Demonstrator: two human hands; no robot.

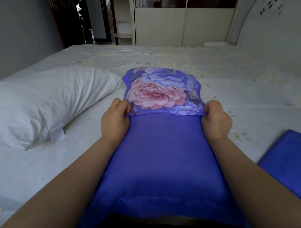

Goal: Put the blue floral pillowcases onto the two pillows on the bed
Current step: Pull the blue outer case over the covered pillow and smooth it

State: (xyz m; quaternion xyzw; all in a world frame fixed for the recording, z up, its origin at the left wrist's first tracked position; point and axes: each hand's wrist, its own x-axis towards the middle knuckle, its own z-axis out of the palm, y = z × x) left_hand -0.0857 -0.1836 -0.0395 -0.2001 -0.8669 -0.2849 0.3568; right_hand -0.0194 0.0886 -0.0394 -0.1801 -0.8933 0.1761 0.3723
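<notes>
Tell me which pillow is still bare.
The white pillow on the left of the bed, lying untouched with no cover. The other pillow lies between both hands, with the floral pillowcase covering its far end.

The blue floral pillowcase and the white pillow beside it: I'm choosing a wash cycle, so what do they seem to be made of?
The blue floral pillowcase looks like a smooth, satin-like woven fabric, possibly polyester or sateen: its plain blue side shows a soft sheen and few creases. The white pillow seems cased in matte cotton-like cloth, finely wrinkled, with a sewn tag; its filling is hidden.
</notes>
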